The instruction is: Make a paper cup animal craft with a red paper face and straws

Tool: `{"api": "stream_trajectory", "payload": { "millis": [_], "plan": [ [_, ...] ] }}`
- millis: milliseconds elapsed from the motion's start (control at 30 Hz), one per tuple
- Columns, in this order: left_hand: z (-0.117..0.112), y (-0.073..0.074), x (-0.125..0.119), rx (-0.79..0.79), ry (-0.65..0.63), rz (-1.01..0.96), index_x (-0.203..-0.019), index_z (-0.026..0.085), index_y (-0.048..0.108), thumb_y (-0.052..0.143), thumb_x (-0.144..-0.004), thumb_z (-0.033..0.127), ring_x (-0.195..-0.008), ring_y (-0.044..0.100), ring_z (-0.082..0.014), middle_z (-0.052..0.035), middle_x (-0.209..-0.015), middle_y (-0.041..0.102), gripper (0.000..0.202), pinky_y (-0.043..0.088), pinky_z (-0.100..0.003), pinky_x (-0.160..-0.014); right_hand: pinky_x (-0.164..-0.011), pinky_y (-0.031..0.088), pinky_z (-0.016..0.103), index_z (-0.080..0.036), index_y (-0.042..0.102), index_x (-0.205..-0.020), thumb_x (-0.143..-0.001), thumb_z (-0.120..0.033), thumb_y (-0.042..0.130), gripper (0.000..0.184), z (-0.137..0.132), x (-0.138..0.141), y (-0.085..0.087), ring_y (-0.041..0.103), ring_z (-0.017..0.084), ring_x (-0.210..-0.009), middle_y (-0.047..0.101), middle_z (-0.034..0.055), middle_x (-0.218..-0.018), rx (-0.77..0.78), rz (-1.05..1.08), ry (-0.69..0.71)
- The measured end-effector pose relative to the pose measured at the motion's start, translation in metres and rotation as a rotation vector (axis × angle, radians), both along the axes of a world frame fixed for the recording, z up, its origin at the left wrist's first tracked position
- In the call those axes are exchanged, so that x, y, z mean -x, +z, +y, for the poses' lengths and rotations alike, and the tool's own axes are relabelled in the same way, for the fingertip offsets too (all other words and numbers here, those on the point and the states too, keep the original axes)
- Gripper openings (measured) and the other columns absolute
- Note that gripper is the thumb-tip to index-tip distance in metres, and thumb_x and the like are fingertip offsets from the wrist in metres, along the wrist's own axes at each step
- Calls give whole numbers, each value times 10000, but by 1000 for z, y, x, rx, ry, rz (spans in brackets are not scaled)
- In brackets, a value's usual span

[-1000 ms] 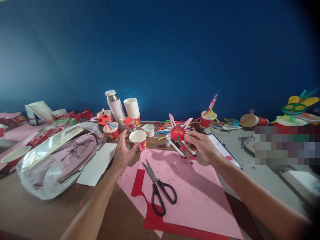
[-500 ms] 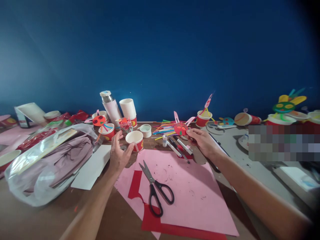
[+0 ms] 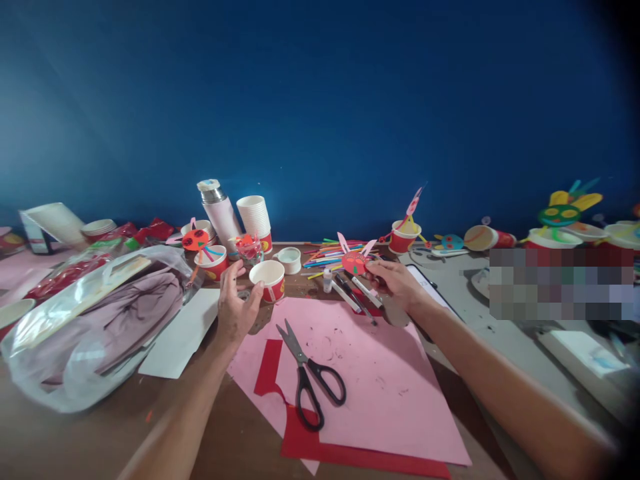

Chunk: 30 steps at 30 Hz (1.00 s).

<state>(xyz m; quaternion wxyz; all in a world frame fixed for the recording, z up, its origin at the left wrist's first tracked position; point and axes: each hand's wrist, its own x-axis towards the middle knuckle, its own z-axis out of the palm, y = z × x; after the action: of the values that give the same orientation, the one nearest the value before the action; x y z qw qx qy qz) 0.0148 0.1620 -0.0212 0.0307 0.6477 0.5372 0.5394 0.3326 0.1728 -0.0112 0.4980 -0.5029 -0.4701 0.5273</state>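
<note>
Black scissors on pink paper — markers near right hand.

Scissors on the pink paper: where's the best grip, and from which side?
Probably the black handle loops, coming from the near side. The scissors lie flat on the pink paper, slightly parted blades pointing away, so that approach keeps the grip off them. With the right hand holding a red paper face, the left hand seems handier.
</note>
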Motion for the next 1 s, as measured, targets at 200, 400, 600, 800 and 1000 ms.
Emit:
{"api": "stream_trajectory", "payload": {
  "millis": [200, 400, 600, 800, 1000],
  "plan": [
    [1, -2, 1, -17, -20, -28, -1234, 190, 452, 579, -763, 260, -1050, 548, -222, -130, -1196, 514, 493, 510, -325, -766, -380, 242, 197, -168, 502, -613, -670, -378, 638, 257, 8, 19, 1, 390, 64, -453, 491, -30, -569, 91, 96, 98],
    [2, -3, 2, -15, -17, -9, -1235, 183, 453, 566, -774, 253, -1037, 553, -219, -132, -1175, 524, 480, 508, -325, -767, -389, 250, 201, -167, 497, -613, -680, -343, 626, 228, 20, 37, -2, 390, 60, -444, 496, -35, -555, 96, 78, 102],
    [0, -2, 2, -30, -15, 6, -1218, 168, 468, 556, -784, 254, -1017, 560, -215, -137, -1177, 521, 452, 512, -310, -736, -402, 247, 203, -161, 496, -585, -697, -357, 612, 253, 23, 45, -8, 407, 66, -463, 490, -30, -539, 68, 22, 113],
    [2, -3, 4, -29, -2, 11, -1200, 165, 485, 553, -779, 238, -989, 573, -210, -130, -1152, 536, 433, 515, -301, -718, -391, 213, 203, -160, 487, -572, -706, -355, 591, 259, 26, 45, -13, 377, 60, -443, 472, -36, -517, 58, -31, 112],
    [4, -5, 6, -16, -16, 13, -1178, 169, 497, 546, -781, 234, -989, 573, -207, -124, -1148, 539, 406, 516, -297, -705, -372, 188, 209, -172, 477, -595, -714, -389, 575, 266, 27, 41, -19, 325, 54, -407, 451, -47, -508, 80, -44, 130]
  ]
}}
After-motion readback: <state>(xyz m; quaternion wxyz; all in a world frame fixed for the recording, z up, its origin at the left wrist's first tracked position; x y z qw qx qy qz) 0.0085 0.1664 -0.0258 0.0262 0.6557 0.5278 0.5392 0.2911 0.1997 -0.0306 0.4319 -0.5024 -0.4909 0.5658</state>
